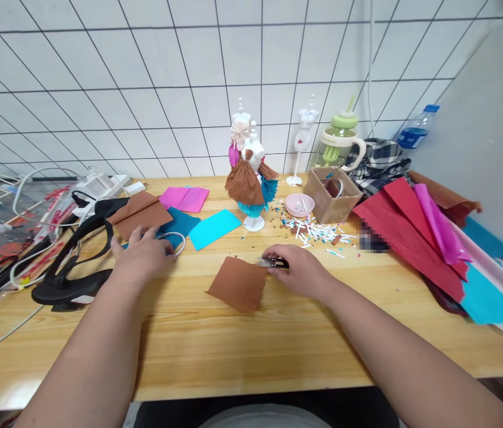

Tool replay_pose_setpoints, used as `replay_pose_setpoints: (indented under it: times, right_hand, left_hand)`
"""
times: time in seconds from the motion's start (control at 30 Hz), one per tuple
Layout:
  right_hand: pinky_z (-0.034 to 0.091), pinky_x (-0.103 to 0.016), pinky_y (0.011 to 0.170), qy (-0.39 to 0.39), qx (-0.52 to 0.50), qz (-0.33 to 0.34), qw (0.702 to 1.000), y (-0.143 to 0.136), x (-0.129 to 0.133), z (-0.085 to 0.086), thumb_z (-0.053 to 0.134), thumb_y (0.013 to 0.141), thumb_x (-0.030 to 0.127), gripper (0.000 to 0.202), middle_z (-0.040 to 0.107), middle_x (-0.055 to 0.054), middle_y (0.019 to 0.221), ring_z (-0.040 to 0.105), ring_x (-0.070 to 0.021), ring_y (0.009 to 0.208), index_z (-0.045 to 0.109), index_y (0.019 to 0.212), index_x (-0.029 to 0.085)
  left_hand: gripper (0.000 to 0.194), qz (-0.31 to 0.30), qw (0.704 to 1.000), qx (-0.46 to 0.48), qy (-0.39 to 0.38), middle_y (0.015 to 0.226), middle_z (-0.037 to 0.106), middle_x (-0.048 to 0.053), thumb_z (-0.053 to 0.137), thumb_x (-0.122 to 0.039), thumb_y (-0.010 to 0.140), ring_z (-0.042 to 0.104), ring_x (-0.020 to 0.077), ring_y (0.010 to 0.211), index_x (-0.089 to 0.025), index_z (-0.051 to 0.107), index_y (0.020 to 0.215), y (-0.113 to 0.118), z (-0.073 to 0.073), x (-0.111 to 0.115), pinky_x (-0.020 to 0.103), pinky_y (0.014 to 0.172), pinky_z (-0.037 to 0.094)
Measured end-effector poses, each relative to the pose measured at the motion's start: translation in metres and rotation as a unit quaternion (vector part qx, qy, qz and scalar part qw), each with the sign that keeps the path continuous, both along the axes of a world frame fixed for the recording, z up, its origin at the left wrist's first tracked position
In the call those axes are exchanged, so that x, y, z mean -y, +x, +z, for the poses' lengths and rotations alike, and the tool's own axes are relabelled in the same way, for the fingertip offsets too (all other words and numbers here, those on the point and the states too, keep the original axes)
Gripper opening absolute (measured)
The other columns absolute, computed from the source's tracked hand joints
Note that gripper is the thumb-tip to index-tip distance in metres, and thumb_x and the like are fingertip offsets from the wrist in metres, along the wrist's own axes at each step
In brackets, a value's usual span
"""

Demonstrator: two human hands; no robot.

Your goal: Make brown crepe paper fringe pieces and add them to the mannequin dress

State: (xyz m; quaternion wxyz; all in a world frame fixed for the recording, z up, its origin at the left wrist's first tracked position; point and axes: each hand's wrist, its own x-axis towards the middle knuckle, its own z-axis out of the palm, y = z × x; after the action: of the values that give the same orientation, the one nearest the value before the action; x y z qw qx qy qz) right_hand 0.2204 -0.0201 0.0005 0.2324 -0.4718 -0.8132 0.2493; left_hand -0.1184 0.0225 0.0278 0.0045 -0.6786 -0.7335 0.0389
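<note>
My right hand (pixel 308 272) is closed around small black-handled thread snips (pixel 278 263). Their metal tip lies at the upper right corner of a brown crepe paper piece (pixel 237 285), flat on the table. My left hand (pixel 145 254) rests with fingers spread at the lower edge of a folded brown paper (pixel 139 215) and dark teal paper (pixel 184 224); a white cable (pixel 180 245) loops beside its thumb. Ahead stands a small white dress form (pixel 255 223) wearing brown and teal pleated paper.
Bright blue paper (pixel 215 229) and pink paper (pixel 184 198) lie mid-left. White paper-stick scraps (pixel 318 230) surround a pink bowl (pixel 299 205) and cardboard box (pixel 334 199). Red paper (pixel 411 232) is piled right. A black strap (pixel 70 288) and cables lie left.
</note>
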Motion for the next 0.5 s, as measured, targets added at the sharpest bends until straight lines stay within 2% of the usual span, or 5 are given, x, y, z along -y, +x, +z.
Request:
replay_pose_setpoints:
  times: [0.13,0.2,0.27,0.4,0.5]
  right_hand:
    - [0.043,-0.031,0.082,0.011,0.003,0.097,0.995,-0.006,0.004,-0.003,0.061,0.076,0.009,0.033,0.070,-0.002,0.101,0.060,-0.0178,0.092,0.064,0.106,0.022]
    - [0.042,-0.032,0.083,0.019,0.015,0.129,0.991,-0.009,0.005,-0.005,0.059,0.079,0.009,0.030,0.070,-0.003,0.099,0.059,-0.0181,0.092,0.066,0.104,0.022]
    - [0.042,-0.032,0.085,0.029,0.030,0.145,0.989,-0.011,0.005,-0.007,0.055,0.082,0.009,0.027,0.071,-0.003,0.097,0.058,-0.0185,0.094,0.067,0.101,0.022]
    - [0.043,-0.034,0.086,0.052,0.002,0.137,0.989,-0.012,0.006,-0.005,0.061,0.080,0.016,0.020,0.071,-0.003,0.095,0.059,-0.0191,0.093,0.066,0.099,0.021]
    - [0.045,-0.033,0.082,0.065,-0.084,0.055,0.993,-0.013,0.010,0.000,0.061,0.081,0.022,0.028,0.070,-0.004,0.097,0.059,-0.0184,0.091,0.059,0.110,0.021]
  left_hand:
    - [0.032,-0.020,0.994,0.020,0.105,0.130,0.054,0.013,0.046,-0.045,0.087,0.038,0.0404,0.126,-0.023,0.069,0.082,0.016,0.007,0.000,0.068,0.097,0.022]
    - [0.032,-0.017,0.987,0.055,0.150,0.115,0.061,0.013,0.043,-0.045,0.088,0.048,0.0382,0.114,-0.022,0.065,0.090,0.032,0.011,0.003,0.058,0.089,0.035]
    - [0.029,-0.034,0.978,0.111,0.176,0.097,0.066,0.010,0.040,-0.042,0.090,0.056,0.0328,0.101,-0.021,0.060,0.091,0.050,0.014,0.010,0.050,0.085,0.039]
    - [0.023,-0.153,0.931,0.308,0.122,0.085,0.066,0.003,0.040,-0.041,0.092,0.060,0.0193,0.079,-0.021,0.050,0.095,0.084,0.008,0.030,0.032,0.073,0.044]
    - [0.020,-0.270,0.896,0.346,0.066,0.082,0.063,0.003,0.043,-0.040,0.090,0.058,0.0180,0.077,-0.021,0.050,0.092,0.104,-0.003,0.044,0.029,0.069,0.044]
